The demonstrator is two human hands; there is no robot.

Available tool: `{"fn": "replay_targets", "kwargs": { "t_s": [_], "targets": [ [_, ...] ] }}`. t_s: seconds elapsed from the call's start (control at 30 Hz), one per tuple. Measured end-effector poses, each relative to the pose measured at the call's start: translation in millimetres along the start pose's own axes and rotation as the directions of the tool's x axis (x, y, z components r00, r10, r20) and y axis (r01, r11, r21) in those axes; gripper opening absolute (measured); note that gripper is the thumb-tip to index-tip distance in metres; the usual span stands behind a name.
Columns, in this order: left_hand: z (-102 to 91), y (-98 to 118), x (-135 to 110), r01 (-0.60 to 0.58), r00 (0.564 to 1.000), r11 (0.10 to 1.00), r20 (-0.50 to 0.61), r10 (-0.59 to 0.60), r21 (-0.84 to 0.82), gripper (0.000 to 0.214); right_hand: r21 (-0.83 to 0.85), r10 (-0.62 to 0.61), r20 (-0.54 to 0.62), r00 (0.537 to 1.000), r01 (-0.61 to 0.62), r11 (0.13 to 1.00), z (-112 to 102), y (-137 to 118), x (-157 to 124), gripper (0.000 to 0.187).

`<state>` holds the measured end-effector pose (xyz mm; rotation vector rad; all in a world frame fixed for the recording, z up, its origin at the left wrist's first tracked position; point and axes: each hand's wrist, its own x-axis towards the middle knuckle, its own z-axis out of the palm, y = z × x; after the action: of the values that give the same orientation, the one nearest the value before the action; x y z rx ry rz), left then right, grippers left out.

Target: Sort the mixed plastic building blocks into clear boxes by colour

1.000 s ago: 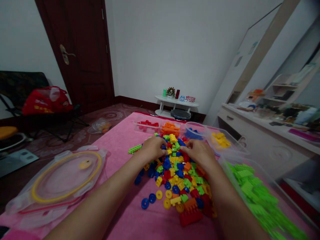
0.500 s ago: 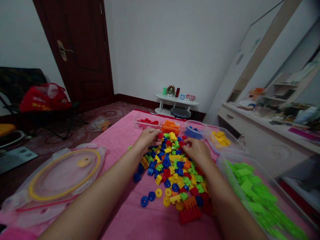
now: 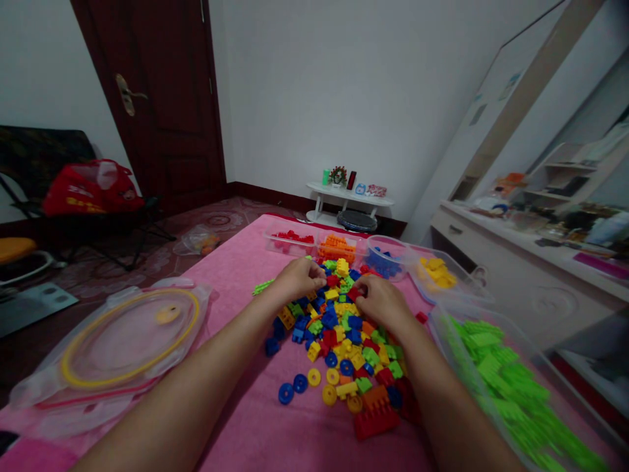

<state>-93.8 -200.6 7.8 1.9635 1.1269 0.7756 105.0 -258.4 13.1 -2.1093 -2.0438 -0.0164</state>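
Observation:
A mixed pile of toy building bricks (image 3: 330, 318) in red, yellow, blue, green and orange lies on the pink cloth (image 3: 265, 419). At the pile's far left side is my left hand (image 3: 299, 280), its fingers pinched together; what they hold, if anything, I cannot make out. Across from it, my right hand (image 3: 382, 300) is closed with a red brick (image 3: 352, 294) at its fingertips. Yellow and blue toy wheels (image 3: 314, 377) lie at the near edge of the pile, beside a larger red brick (image 3: 376, 423).
Behind the pile stand clear containers of red bricks (image 3: 293, 240), orange bricks (image 3: 337, 249), blue bricks (image 3: 384, 262) and yellow bricks (image 3: 436, 273). A long bin (image 3: 437, 328) of green bricks is at right. Clear lids (image 3: 132, 341) lie at left.
My left hand has shifted slightly right, its fingers drawn together. My right hand has moved a little inward and down over the pile. The view has shifted slightly.

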Motion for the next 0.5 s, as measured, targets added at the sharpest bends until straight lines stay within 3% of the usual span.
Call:
{"fn": "replay_targets", "kwargs": {
  "t_s": [0.13,0.23,0.3,0.33,0.4,0.5],
  "targets": [
    [-8.8,9,-8,-0.043,0.957,0.999,0.288,0.037,0.014,0.014,0.141,-0.065,-0.012,0.998,0.066,0.988,-15,-9,-6,0.029],
    [-17.8,24,-19,-0.115,0.848,0.991,0.527,0.059,0.075,0.019,0.306,-0.225,0.067,0.972,0.194,0.932,-26,-20,-15,0.035],
    [-20.1,35,-28,-0.236,0.755,0.957,0.651,0.072,0.167,0.025,0.37,-0.311,0.11,0.944,0.252,0.894,-32,-24,-20,0.033],
    [-19.2,41,-32,-0.298,0.73,0.927,0.68,0.068,0.227,0.029,0.386,-0.335,0.119,0.935,0.267,0.883,-33,-25,-21,0.031],
    [-12.4,54,-40,-0.383,0.751,0.836,0.659,0.035,0.392,0.037,0.406,-0.347,0.117,0.93,0.274,0.872,-34,-23,-22,0.032],
    [8.1,71,-49,-0.357,0.842,0.677,0.535,-0.064,0.644,0.043,0.421,-0.341,0.104,0.934,0.269,0.866,-32,-17,-19,0.035]
  ]
}}
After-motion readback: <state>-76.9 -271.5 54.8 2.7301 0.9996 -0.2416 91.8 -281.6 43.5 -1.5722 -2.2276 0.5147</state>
